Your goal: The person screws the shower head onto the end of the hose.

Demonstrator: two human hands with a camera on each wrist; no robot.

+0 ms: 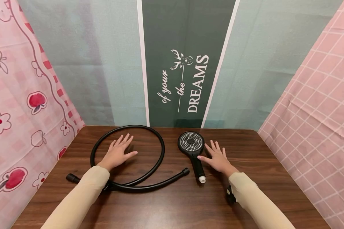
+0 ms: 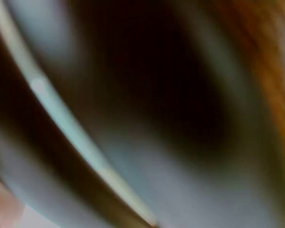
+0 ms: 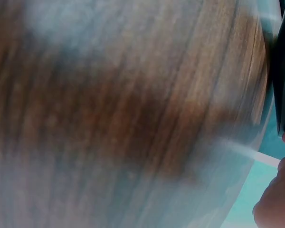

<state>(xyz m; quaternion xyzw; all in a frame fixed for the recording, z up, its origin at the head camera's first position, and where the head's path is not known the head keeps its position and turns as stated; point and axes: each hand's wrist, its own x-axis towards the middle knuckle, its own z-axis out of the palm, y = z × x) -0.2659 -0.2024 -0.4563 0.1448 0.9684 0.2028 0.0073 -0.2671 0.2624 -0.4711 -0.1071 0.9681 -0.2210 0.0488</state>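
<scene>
A black shower hose (image 1: 161,141) lies on the wooden table, coiled into one big loop with its two ends crossing. My left hand (image 1: 116,156) is spread over the loop's left side, fingers straight and holding nothing. To the right lies a black handheld shower head (image 1: 197,165), its round spray face (image 1: 190,142) up and a white threaded end (image 1: 202,179) towards me. Beside it my right hand (image 1: 218,159) has its fingers spread, the thumb tip right at the top of the handle. Dark blurred shapes fill most of the left wrist view.
The wooden table (image 1: 172,210) ends at a back edge against a hanging grey-green cloth (image 1: 175,28) with white lettering. Pink patterned cloths hang on the left (image 1: 14,133) and right (image 1: 312,105). A small black device (image 1: 230,194) is at the right wrist.
</scene>
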